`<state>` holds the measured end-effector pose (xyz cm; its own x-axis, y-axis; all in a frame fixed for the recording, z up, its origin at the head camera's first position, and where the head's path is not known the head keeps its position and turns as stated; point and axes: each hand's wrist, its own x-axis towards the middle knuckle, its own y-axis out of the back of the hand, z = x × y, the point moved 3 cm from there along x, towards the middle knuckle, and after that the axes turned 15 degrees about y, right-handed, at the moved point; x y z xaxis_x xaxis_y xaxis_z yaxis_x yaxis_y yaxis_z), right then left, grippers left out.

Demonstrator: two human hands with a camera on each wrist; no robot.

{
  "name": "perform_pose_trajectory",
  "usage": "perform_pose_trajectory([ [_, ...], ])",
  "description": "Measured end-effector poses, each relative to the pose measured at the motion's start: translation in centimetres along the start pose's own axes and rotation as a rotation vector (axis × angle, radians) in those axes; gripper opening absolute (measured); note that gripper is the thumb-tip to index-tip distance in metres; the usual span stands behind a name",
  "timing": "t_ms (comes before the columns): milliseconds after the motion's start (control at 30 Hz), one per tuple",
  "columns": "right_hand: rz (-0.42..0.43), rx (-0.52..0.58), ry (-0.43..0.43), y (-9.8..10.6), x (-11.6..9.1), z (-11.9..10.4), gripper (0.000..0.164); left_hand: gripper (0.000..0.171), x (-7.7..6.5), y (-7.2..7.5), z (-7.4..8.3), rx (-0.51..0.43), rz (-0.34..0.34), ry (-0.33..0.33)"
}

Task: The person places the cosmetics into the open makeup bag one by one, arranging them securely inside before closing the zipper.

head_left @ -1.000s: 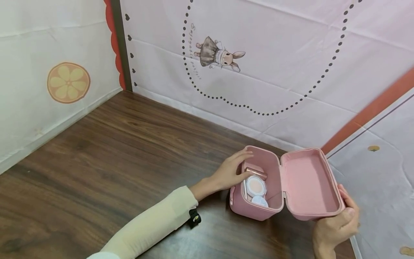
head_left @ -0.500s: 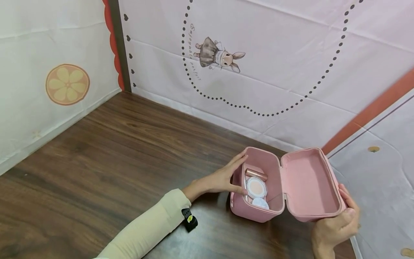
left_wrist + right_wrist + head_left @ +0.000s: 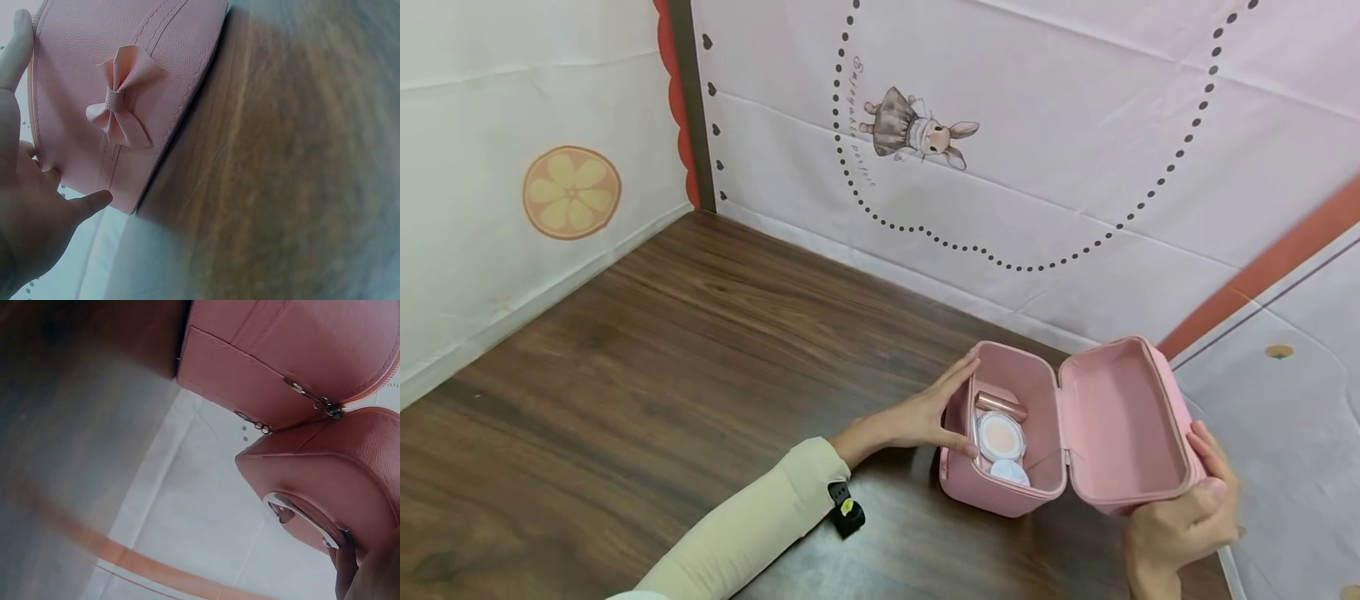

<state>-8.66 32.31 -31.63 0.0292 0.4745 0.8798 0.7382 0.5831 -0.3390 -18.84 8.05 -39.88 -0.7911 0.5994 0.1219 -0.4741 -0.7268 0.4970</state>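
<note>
A pink makeup case (image 3: 1000,496) stands with its lid (image 3: 1123,417) swung out to the right. Inside it lie a round compact (image 3: 1001,437), a shiny rose-gold tube (image 3: 1002,406) and a pale round piece (image 3: 1010,472). My left hand (image 3: 917,421) holds the case's left rim, thumb at the near part and fingers farther back. In the left wrist view, that hand (image 3: 37,212) is beside the panel with a bow (image 3: 119,100). My right hand (image 3: 1183,517) grips the lid's outer edge; the right wrist view shows its fingers at the lid handle (image 3: 303,519).
The case stands on a dark wood-grain table (image 3: 715,350) near its back right corner. Printed cloth (image 3: 1037,125) hangs behind and at both sides, close to the case. Zipper pulls (image 3: 253,422) hang by the hinge side.
My left hand has drawn back from over the contents to the case's left rim. The right hand keeps its hold, and the lid now tilts up a little more.
</note>
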Motion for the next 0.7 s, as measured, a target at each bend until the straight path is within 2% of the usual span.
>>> perform_pose_trajectory([
  [367,0.004,0.026,0.109,-2.0,0.7,-2.8,0.034,0.117,0.0,0.0,0.0,-0.054,-0.005,-0.019],
  [500,-0.008,0.045,0.123,-2.4,0.7,-3.2,0.031,0.116,0.1,-0.1,0.1,-0.066,-0.007,-0.019],
  [700,-0.067,0.037,0.185,-3.1,0.4,-2.9,0.029,0.117,-0.1,-0.2,-0.1,-0.069,-0.003,-0.004],
])
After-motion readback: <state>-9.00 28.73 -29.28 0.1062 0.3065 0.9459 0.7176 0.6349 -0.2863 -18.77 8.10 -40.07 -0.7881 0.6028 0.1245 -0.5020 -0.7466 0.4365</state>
